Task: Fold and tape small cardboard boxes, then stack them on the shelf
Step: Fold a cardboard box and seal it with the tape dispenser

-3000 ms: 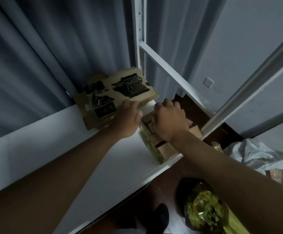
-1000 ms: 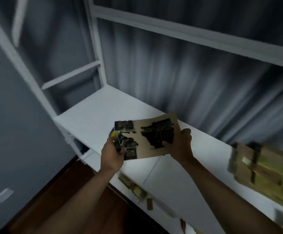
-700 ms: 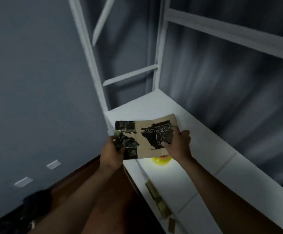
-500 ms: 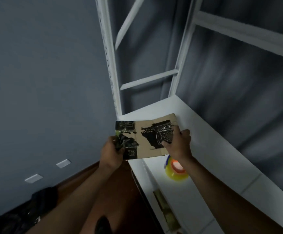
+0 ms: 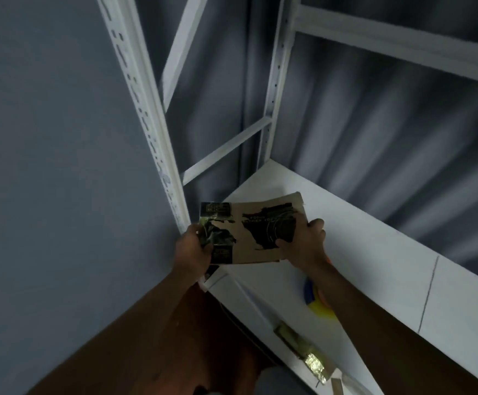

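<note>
Fingers of the right hand curl over the right edge of the flattened cardboard box, with the thumb pressed onto its printed face; the left hand grips the opposite edge, thumb on top and the remaining digits hidden underneath. Held between both hands, the box blank sits in the air above the left front corner of the shelf board, nearly flat and tilted slightly toward the camera. Its material is thin brown card, roughly rectangular, with matte surface, black graphic patches, a camera-like motif with faint lettering, and a small greenish patch near the left grip; a loose flap hangs below the left hand. The shelf board is smooth, white and flat, with a thin dark seam running across it to the right. White metal uprights with rows of slotted and round holes frame the unit, joined by flat diagonal and horizontal braces. A tape roll, round, with yellow and blue colouring, lies on the board partly hidden under the right forearm. Narrow card pieces with a glossy greenish sheen lie at the board's front edge. Pleated grey curtain fabric hangs behind, a plain grey wall stands left, and brown flooring shows below
</note>
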